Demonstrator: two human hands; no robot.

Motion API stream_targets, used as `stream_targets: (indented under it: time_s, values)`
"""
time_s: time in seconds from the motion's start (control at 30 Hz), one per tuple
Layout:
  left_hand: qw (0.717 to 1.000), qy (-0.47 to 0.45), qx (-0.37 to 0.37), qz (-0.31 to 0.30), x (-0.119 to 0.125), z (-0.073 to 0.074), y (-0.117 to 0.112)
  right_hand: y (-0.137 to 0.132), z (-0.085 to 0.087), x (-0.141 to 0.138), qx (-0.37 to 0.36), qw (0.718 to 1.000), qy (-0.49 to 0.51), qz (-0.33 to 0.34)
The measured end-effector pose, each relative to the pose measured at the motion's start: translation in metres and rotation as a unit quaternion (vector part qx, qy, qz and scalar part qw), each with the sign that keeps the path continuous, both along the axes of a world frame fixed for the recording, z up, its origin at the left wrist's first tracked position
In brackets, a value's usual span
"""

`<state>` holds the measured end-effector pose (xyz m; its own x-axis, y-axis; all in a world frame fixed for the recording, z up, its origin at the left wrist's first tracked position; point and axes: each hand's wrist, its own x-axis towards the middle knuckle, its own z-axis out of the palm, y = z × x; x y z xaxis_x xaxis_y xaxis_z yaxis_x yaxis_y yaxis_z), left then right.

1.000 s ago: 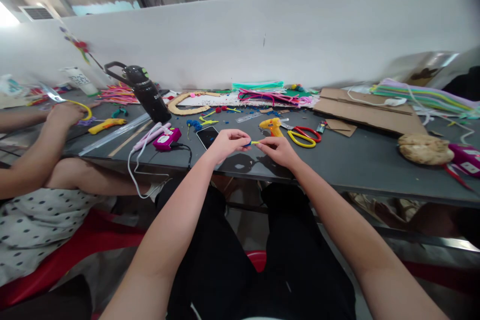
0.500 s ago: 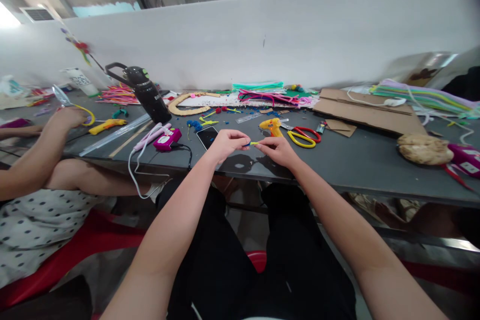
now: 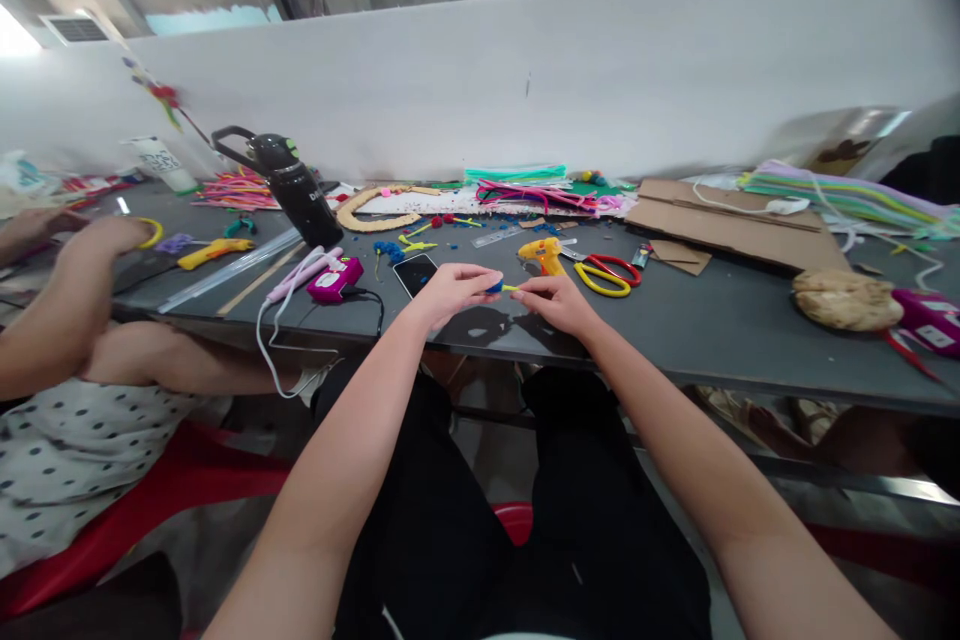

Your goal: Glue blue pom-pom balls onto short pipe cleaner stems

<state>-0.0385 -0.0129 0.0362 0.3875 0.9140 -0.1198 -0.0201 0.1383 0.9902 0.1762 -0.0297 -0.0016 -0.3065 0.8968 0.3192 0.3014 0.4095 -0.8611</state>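
Note:
Both my hands meet over the near edge of the grey table. My left hand pinches the blue end of a small blue and yellow pipe cleaner piece. My right hand pinches its yellow end. The piece is held just above the tabletop. A black phone lies just behind my left hand. A yellow glue gun and red and yellow scissors lie just behind my right hand.
A black flask, a pink device with a cord, pipe cleaner bundles, cardboard sheets and a tan lump lie on the table. A person in a dotted top sits at my left, their hand by a yellow ring.
My hands have barely shifted, still pinching the small piece. The person at my left has drawn their hand leftward and lowered the clear tool they held up.

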Motion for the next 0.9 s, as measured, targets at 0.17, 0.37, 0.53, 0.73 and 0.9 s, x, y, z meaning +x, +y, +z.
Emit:
stream_targets:
  time_s: [0.17,0.37,0.53,0.73,0.9]
  values:
    - [0.999,0.024,0.028,-0.005,-0.0016,0.0051,-0.0022,-0.0010,0.0020,0.0016,-0.012,1.000,0.003,0.002]
    - [0.992,0.043,0.109,-0.043,-0.0001,0.0017,-0.0005,0.0016,-0.0017,0.0016,-0.033,0.999,0.002,0.016]
    - [0.991,0.057,0.122,-0.026,-0.0001,0.0000,0.0008,0.0008,0.0013,0.0009,-0.045,0.999,0.009,0.016]
    - [0.984,0.087,0.154,-0.035,-0.0023,-0.0014,0.0022,0.0012,0.0002,0.0017,-0.055,0.998,0.022,0.014]
    - [0.980,0.107,0.164,-0.023,-0.0019,-0.0041,0.0037,0.0021,-0.0017,0.0026,-0.054,0.998,0.021,0.020]
